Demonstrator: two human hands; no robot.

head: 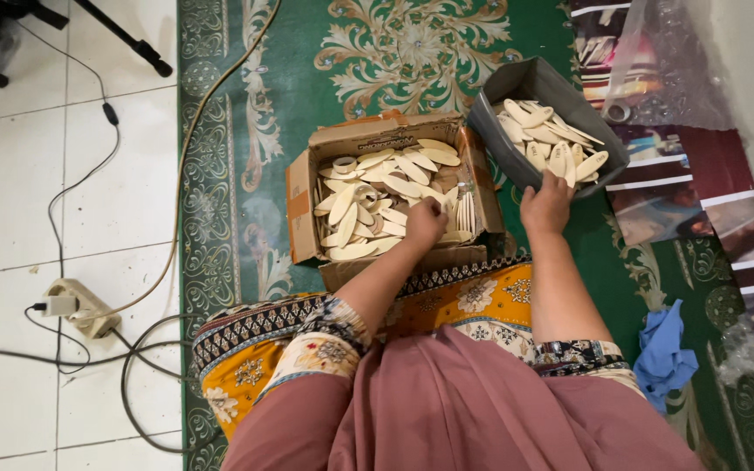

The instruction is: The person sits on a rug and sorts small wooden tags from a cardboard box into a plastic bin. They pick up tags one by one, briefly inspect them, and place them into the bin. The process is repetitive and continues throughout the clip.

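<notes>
Wooden oval pieces (394, 187): pale, flat, leaf-shaped, heaped loose in the open cardboard box (303, 205) that sits on the green patterned carpet (246, 157) right in front of your knees; a few ring-shaped pieces lie among them at the box's far left corner.

Your left hand (425, 222): down inside the cardboard box at its near right side, knuckles up, fingers curled into the pile and touching the pieces; whether they are actually gripping one you cannot tell from here, since the fingertips are hidden under the hand.

Your right hand (547, 205): resting on the near rim of the grey box (503, 83), which is tilted and stands just beside the cardboard box on its right; fingers bent over the edge, clasping the wall of it. More of the same pale oval pieces (551, 144) fill this grey box.

Your lap: yellow and black patterned cloth (447, 310), with a plain dusty-pink cloth (482, 410) nearest the camera.

Surroundings: white tiled floor (10, 192) to your left, carrying a beige power strip (80, 305) with a plug in it and several dark cables (124, 375); a crumpled blue cloth (663, 353) on the carpet by your right knee; clear plastic wrap (665, 61) and printed sheets (656, 187) along the right edge
</notes>
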